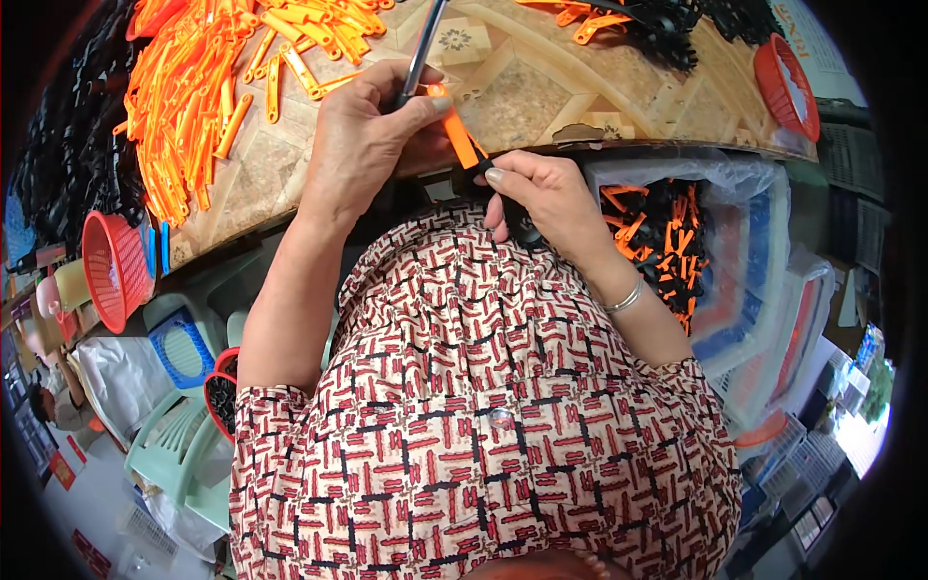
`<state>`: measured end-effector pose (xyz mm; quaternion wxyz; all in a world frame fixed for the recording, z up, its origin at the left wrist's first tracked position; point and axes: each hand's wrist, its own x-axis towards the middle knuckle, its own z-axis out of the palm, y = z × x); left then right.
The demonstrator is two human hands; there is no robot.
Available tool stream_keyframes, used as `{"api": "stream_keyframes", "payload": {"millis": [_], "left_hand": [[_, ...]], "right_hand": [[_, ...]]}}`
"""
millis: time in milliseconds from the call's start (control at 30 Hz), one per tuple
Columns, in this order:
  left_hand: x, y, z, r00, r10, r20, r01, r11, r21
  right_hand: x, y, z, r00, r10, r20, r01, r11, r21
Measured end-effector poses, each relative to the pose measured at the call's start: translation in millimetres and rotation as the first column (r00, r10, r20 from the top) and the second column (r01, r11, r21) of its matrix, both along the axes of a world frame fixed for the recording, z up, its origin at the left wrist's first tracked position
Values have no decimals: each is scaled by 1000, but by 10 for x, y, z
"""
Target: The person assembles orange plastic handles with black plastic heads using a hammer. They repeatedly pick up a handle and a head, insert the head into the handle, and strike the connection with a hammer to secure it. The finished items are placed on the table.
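One orange strip (460, 135), one metal tool (422, 50), two hands.

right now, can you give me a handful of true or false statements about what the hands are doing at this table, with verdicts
1. The left hand grips a metal tool. True.
2. The right hand holds a blue strip. False: it pinches an orange plastic strip with a black part at its lower end.
3. A pile of orange strips lies on the table to the person's left. True.
4. The clear bin at the right holds only black parts. False: orange and black parts are mixed in it.
5. A bracelet sits on the left wrist. False: it is on the right wrist.
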<state>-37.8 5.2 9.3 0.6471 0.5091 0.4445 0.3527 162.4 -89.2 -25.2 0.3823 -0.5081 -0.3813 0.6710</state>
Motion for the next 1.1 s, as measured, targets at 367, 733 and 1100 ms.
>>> {"api": "stream_keyframes", "payload": {"millis": [367, 733, 1100], "left_hand": [[34, -22, -104, 998, 8, -67, -7, 1000, 26], [92, -164, -96, 946, 125, -299, -31, 953, 301], [-493, -653, 197, 892, 189, -410, 100, 802, 588]], "right_hand": [[0, 22, 21, 999, 0, -37, 0, 1000, -5], [-63, 91, 69, 989, -37, 145, 43, 998, -38], [-99, 100, 115, 970, -45, 238, 57, 997, -43]]}}
